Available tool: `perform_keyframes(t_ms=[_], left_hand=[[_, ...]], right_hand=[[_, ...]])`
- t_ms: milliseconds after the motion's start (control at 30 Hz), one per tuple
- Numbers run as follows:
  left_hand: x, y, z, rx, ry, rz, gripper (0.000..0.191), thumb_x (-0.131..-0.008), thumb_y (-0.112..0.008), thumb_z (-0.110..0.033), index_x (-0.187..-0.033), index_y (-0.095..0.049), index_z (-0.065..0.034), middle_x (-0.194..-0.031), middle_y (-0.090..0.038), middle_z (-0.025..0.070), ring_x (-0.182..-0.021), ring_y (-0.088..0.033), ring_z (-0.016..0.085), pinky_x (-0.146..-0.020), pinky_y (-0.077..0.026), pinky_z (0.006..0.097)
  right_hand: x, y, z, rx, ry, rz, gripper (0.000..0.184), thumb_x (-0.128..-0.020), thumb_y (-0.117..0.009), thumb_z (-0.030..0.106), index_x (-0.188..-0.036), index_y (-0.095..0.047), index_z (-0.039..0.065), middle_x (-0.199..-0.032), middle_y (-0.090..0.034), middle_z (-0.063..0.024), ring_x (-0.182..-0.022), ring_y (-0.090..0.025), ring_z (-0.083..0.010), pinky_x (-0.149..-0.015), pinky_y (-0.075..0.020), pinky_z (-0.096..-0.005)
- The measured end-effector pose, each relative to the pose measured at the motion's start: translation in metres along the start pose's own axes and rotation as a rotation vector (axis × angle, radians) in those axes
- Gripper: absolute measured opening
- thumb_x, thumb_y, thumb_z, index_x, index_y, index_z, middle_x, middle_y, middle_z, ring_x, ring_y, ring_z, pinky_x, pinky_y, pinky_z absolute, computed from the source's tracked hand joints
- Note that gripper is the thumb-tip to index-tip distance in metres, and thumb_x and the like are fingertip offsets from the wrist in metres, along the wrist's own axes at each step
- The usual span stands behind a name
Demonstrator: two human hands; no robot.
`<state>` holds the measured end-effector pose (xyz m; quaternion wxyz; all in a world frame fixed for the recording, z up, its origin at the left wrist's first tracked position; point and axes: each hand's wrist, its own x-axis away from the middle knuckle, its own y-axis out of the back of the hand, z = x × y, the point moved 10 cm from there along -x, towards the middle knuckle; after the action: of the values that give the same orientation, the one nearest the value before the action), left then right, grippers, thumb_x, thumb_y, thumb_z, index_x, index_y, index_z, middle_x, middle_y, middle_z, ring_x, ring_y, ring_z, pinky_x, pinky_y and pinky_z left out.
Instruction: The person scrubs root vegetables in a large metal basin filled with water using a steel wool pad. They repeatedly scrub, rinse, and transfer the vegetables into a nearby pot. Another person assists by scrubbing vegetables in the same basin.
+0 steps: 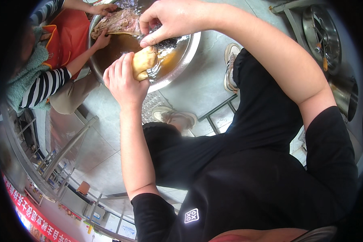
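Observation:
My left hand (122, 78) grips a pale yellow, knobbly piece (144, 60), which looks like an animal's foot, over the near side of a large round metal basin (194, 45). Thumb and fingers of my right hand (169, 22) are closed around a dark, shaggy scouring pad (168, 43), just beyond the yellow piece. The right hand hides part of the pad. Murky brown water (118, 45) fills the basin below both hands.
Opposite, a person in striped sleeves (47, 87) holds a large wrinkled hide-like piece (121, 22) over the basin. A perforated metal drain cover (152, 104) lies near my shoe (174, 116). Metal racks (69, 148) stand left; a metal bowl with utensils (322, 39) is at right.

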<state>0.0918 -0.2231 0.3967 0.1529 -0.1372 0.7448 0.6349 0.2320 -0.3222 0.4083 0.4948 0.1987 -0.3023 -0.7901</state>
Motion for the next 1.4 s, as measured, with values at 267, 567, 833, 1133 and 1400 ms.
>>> perform_keyframes(t_ms=[267, 567, 833, 1133, 1400], left_hand=[[0.001, -0.007, 0.017, -0.029, 0.108, 0.037, 0.06, -0.064, -0.072, -0.006, -0.123, -0.064, -0.0139, -0.116, -0.07, 0.0019, -0.112, -0.065, 0.024, -0.102, -0.04, 0.0397], [0.002, -0.007, 0.017, 0.016, 0.091, 0.031, 0.058, -0.063, -0.07, -0.006, -0.12, -0.066, -0.0146, -0.11, -0.07, 0.0025, -0.107, -0.065, 0.025, -0.099, -0.042, 0.0399], [0.004, -0.015, 0.007, 0.021, 0.045, 0.064, 0.055, -0.062, -0.068, -0.007, -0.116, -0.066, -0.0144, -0.109, -0.07, 0.0007, -0.103, -0.065, 0.024, -0.098, -0.041, 0.0395], [0.024, -0.067, 0.045, 0.478, 0.419, 0.076, 0.054, -0.071, -0.072, -0.008, -0.123, -0.058, -0.0037, -0.112, -0.068, 0.0199, -0.103, -0.066, 0.042, -0.095, -0.053, 0.0463], [0.091, -0.216, 0.087, 0.402, 0.849, 0.664, 0.076, -0.077, -0.082, -0.021, -0.139, -0.044, -0.0017, -0.128, -0.065, 0.0253, -0.118, -0.065, 0.038, -0.103, -0.05, 0.0456]], right_hand=[[0.003, -0.056, -0.015, -0.261, -0.179, 0.096, 0.052, -0.109, -0.04, 0.043, -0.135, -0.055, 0.001, -0.123, -0.064, -0.0257, -0.116, -0.062, -0.039, -0.101, -0.0454, -0.0454], [-0.007, -0.052, -0.035, -0.267, -0.225, 0.131, 0.06, -0.095, -0.071, 0.04, -0.14, -0.059, 0.002, -0.127, -0.068, -0.0181, -0.104, -0.067, -0.0208, -0.095, -0.0521, -0.0329], [0.01, -0.08, -0.046, -0.447, -0.434, 0.344, 0.053, -0.096, -0.067, 0.044, -0.108, -0.067, -0.007, -0.094, -0.069, -0.0122, -0.085, -0.062, -0.017, -0.079, -0.0507, -0.0356], [0.001, -0.034, -0.065, -0.336, -0.414, 0.115, 0.042, -0.095, -0.064, 0.034, -0.109, -0.072, -0.005, -0.101, -0.074, -0.017, -0.087, -0.071, -0.0227, -0.081, -0.0566, -0.0387], [-0.034, -0.013, -0.075, -1.876, -0.199, -0.083, 0.032, -0.1, -0.055, 0.023, -0.105, -0.069, -0.005, -0.1, -0.075, -0.0163, -0.098, -0.072, -0.0292, -0.088, -0.0555, -0.0444]])
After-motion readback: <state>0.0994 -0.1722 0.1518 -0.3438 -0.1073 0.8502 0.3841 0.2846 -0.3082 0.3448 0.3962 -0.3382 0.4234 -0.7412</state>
